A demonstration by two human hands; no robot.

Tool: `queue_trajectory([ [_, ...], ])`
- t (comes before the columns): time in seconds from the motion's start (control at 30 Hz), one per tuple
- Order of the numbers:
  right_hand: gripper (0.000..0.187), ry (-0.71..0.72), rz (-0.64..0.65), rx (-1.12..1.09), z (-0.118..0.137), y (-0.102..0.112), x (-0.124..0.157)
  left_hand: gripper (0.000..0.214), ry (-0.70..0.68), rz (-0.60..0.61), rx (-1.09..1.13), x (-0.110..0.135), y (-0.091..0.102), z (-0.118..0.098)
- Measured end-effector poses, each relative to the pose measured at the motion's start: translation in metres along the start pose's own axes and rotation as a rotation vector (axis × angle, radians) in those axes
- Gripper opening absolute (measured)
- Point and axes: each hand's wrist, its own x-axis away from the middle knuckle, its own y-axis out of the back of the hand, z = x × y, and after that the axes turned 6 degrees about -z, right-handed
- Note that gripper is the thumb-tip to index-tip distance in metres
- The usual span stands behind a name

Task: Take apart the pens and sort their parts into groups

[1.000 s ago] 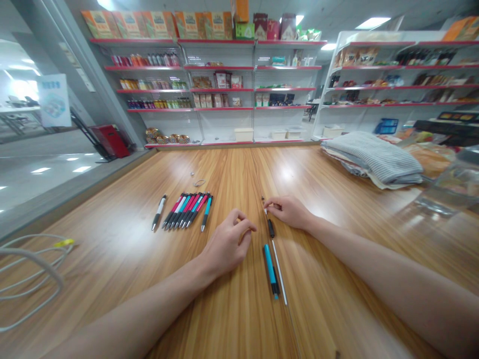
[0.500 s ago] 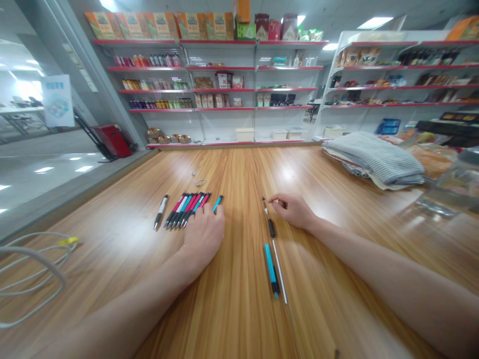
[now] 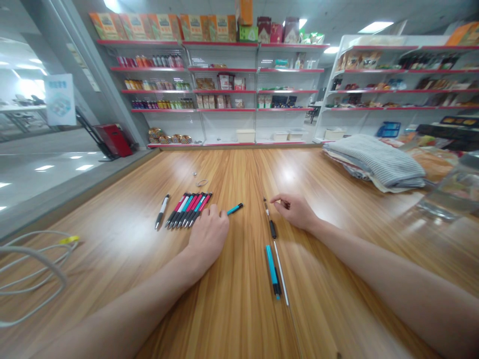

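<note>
My left hand point(image 3: 210, 230) is closed around a blue pen point(image 3: 235, 209), whose black end sticks out past the fingers on the right. Just left of that hand lies a tight row of several pens point(image 3: 187, 209), red, blue and white with black grips. My right hand point(image 3: 294, 209) rests on the table, loosely curled with its index finger apart and nothing in it. Beside its fingertips are small pen parts point(image 3: 267, 209) and a black pen grip point(image 3: 273, 229). Nearer to me lie a blue pen barrel point(image 3: 272, 269) and a thin white refill point(image 3: 281, 273).
One white pen point(image 3: 162, 212) lies apart at the left. A small ring point(image 3: 202, 183) is behind the row. A coiled white cable point(image 3: 37, 249) lies at left; folded striped cloth point(image 3: 377, 159) and a clear container point(image 3: 449, 189) stand right. Stocked shelves point(image 3: 220, 70) are behind the table.
The blue pen in my left hand has swung round to point rightward, and that hand has shifted slightly right. My right hand and the loose pen parts look the same.
</note>
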Motion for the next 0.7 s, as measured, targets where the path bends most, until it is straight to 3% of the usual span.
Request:
queue_trajectory([
  [0.13, 0.024, -0.009, -0.012, -0.021, 0.003, 0.001, 0.0, 0.027, 0.009, -0.011, 0.001, 0.0, -0.003, 0.0],
  [0.23, 0.023, -0.065, -0.113, -0.086, 0.002, 0.003, -0.003, 0.026, 0.004, -0.025, 0.013, 0.0, -0.006, 0.0],
  [0.4, 0.028, -0.419, -0.339, -0.369, -0.01, 0.008, -0.008, 0.026, -0.032, -0.061, 0.046, 0.0, -0.007, 0.001],
  [0.47, 0.026, -0.531, -0.29, -0.523, -0.015, 0.015, -0.009, 0.026, -0.042, -0.066, 0.065, 0.0, -0.007, 0.001],
  [0.53, 0.028, -0.584, -0.038, -0.622, -0.014, 0.027, -0.01, 0.026, -0.045, -0.069, 0.075, 0.0, -0.007, 0.001],
  [0.63, 0.042, -0.557, 0.655, -0.53, 0.007, 0.054, -0.014, 0.027, -0.044, -0.079, 0.072, -0.001, -0.008, 0.002],
  [0.7, 0.04, -0.452, 1.055, -0.367, 0.032, 0.072, -0.012, 0.027, -0.049, -0.078, 0.069, 0.0, -0.008, 0.002],
])
